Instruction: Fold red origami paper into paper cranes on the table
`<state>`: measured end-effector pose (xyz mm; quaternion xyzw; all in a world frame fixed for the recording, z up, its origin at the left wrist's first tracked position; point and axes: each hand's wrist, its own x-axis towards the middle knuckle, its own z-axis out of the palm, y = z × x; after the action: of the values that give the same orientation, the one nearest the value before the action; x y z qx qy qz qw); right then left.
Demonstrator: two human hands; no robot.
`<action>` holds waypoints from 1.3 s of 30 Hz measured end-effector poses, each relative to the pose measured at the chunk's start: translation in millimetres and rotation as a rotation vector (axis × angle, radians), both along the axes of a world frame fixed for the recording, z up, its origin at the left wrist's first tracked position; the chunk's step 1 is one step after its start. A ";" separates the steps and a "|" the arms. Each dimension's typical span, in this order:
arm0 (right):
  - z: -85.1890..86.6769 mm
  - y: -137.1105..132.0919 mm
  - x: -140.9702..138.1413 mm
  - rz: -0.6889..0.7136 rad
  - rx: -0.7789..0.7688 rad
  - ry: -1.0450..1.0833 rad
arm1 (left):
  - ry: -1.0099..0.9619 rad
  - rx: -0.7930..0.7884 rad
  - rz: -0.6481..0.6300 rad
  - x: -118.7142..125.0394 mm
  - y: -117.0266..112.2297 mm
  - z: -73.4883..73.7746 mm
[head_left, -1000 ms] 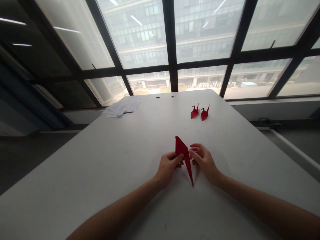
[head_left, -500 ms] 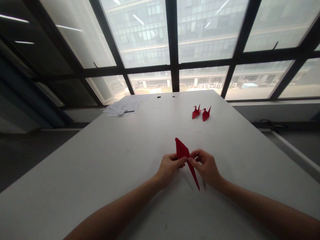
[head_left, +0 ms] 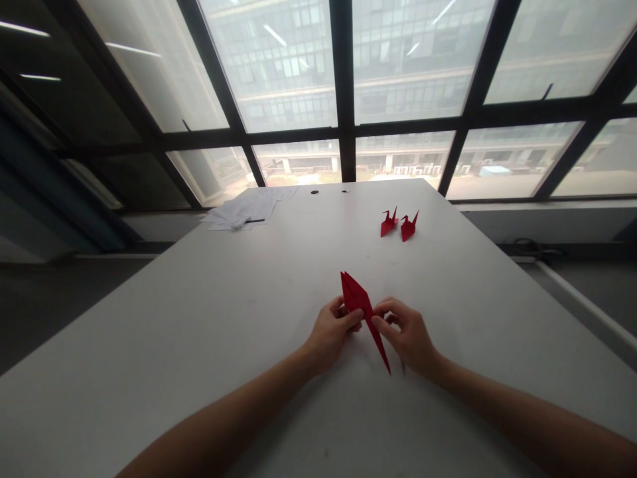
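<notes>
A long, narrow folded piece of red paper (head_left: pixel 359 302) lies on the white table (head_left: pixel 239 318), pointed at both ends. My left hand (head_left: pixel 332 332) pinches its left edge near the middle. My right hand (head_left: pixel 405 332) pinches its right edge opposite, fingers curled. The near tip of the red paper (head_left: pixel 385 365) sticks out toward me between the two hands.
Two finished red paper cranes (head_left: pixel 389 222) (head_left: pixel 409 226) stand side by side farther back on the right. A loose pile of white sheets (head_left: pixel 243 211) lies at the far left corner. Two small round holes (head_left: pixel 314 192) sit near the table's far edge by the window.
The red paper has shifted slightly left and turned a little between my fingers. Both hands kept their pinch on it throughout.
</notes>
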<state>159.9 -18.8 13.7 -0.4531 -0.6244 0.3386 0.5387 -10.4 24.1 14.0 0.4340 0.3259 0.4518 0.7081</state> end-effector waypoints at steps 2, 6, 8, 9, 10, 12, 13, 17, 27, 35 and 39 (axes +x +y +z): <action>-0.6 -0.4 -0.5 0.011 0.020 -0.017 | 0.006 0.005 -0.006 -0.2 0.3 -0.2; -3.6 -0.5 -0.8 0.022 0.067 -0.047 | 0.026 -0.005 -0.059 -0.8 0.9 -0.6; -5.7 0.1 0.9 0.035 0.113 -0.048 | 0.010 -0.034 -0.067 -1.0 1.1 -0.4; -6.6 0.7 2.4 0.041 0.145 -0.056 | -0.007 -0.053 -0.063 -1.2 1.1 -0.2; -7.5 1.4 4.2 0.049 0.181 -0.079 | -0.028 -0.073 -0.055 -1.5 1.2 0.0; -8.3 3.1 8.5 0.055 0.260 -0.168 | -0.076 -0.114 -0.045 -2.5 1.8 0.3; -8.2 4.0 10.6 0.052 0.296 -0.228 | -0.098 -0.130 -0.045 -3.3 2.3 0.1; -5.1 6.2 15.7 0.049 0.388 -0.423 | -0.148 -0.163 -0.089 -7.5 4.8 -1.9; 3.8 -6.6 17.1 -0.029 0.644 -0.534 | -0.084 -0.151 -0.231 -10.4 1.9 -0.5; 11.5 -5.4 16.2 0.007 0.759 -0.431 | -0.069 -0.139 -0.194 -6.2 0.7 1.9; 11.7 -3.1 14.1 0.045 0.713 -0.321 | -0.073 -0.129 -0.177 -5.5 0.4 1.7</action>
<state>174.0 -21.9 25.4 -0.2709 -0.7891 0.0368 0.5501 -15.9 24.5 15.6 0.3976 0.2888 0.3811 0.7831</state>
